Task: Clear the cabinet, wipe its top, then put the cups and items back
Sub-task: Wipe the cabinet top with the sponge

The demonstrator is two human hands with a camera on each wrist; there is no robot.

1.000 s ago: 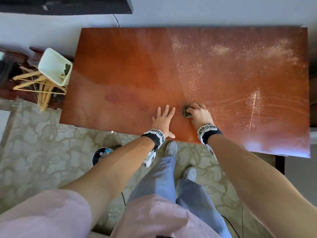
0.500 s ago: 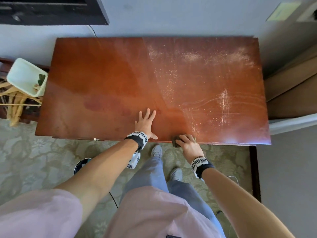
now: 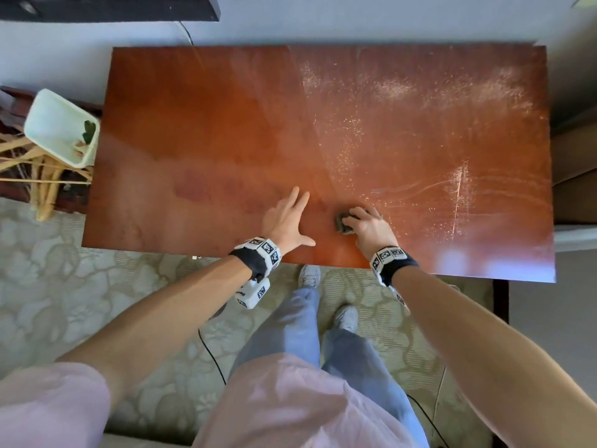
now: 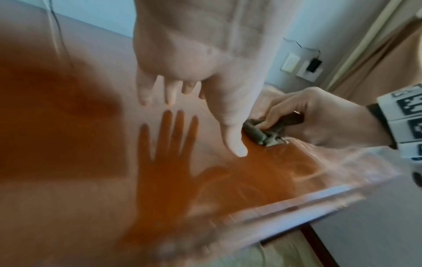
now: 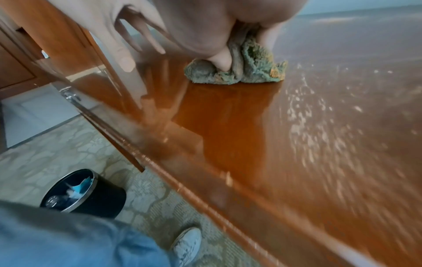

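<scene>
The glossy reddish-brown cabinet top (image 3: 226, 130) fills the head view, bare of cups or items. White dust speckles its right half (image 3: 403, 92); the left half looks clean. My right hand (image 3: 368, 226) grips a bunched grey-green cloth (image 3: 341, 224) (image 4: 262, 134) (image 5: 248, 72) and presses it on the wood near the front edge. My left hand (image 3: 286, 218) (image 4: 182, 59) lies flat, fingers spread, just left of the cloth.
A pale green bin (image 3: 61, 127) stands off the cabinet's left end, above wooden hangers (image 3: 38, 169). A black round waste bin (image 5: 84, 193) sits on the patterned carpet (image 3: 64, 286) below the front edge. A wall runs behind the cabinet.
The right hand with the cloth moved from the front edge back up onto the top. The left hand stays flat beside it. The head view shifted.
</scene>
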